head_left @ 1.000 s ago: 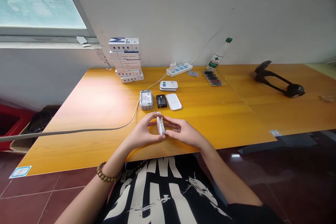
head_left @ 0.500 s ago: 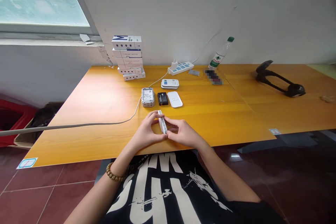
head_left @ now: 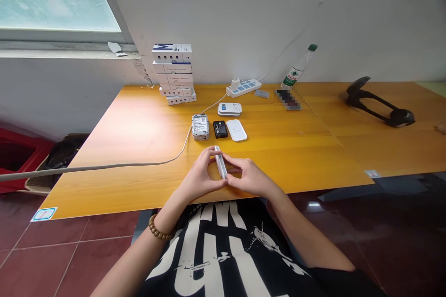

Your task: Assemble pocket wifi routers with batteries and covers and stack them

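A slim white device (head_left: 220,163) stands on its edge over the near part of the orange table (head_left: 139,148). My left hand (head_left: 201,177) and my right hand (head_left: 247,177) pinch it from either side, fingers closed on it. Just beyond lie an open device with a labelled inside (head_left: 200,126), a black battery (head_left: 219,129) and a white cover (head_left: 236,130), side by side.
Another white device (head_left: 229,109) lies further back, with a stack of white boxes (head_left: 173,73), a power strip (head_left: 244,87), a water bottle (head_left: 298,66) and a black stand (head_left: 379,101) by the wall. A white cable (head_left: 104,165) crosses the table's left half.
Both hands kept their hold on the white device and turned it slightly. The head view shifted a little, so the table items sit further right and up.
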`<state>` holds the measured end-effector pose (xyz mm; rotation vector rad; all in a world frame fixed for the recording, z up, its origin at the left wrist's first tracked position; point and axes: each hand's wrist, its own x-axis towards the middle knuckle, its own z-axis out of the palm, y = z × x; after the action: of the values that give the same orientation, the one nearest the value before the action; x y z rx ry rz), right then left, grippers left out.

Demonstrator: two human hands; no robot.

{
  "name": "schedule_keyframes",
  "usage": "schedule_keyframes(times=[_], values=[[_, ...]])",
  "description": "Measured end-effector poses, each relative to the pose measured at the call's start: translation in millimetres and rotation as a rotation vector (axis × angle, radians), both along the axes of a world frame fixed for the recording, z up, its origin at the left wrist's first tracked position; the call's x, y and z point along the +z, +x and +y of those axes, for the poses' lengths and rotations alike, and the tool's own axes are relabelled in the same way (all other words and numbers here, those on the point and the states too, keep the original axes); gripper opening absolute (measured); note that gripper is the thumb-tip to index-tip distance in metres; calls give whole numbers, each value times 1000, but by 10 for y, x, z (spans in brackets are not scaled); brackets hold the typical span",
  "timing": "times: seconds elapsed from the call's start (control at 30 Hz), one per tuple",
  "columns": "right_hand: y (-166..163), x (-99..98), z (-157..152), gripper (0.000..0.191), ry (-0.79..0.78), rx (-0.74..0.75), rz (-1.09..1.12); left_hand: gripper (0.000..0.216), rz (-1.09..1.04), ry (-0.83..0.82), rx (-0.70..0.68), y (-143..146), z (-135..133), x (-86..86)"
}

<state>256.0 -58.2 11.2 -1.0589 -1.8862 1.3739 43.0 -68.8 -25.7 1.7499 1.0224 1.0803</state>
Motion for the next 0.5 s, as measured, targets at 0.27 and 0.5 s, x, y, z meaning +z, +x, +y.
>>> schedule_keyframes(times=[0.27,0.5], values=[[-31,38,-31,79,114,18,-109,67,21,40,0,-19,12,-57],[-82,68,-68,80,184,-5,-198,66,44,86,2,-27,28,-78]])
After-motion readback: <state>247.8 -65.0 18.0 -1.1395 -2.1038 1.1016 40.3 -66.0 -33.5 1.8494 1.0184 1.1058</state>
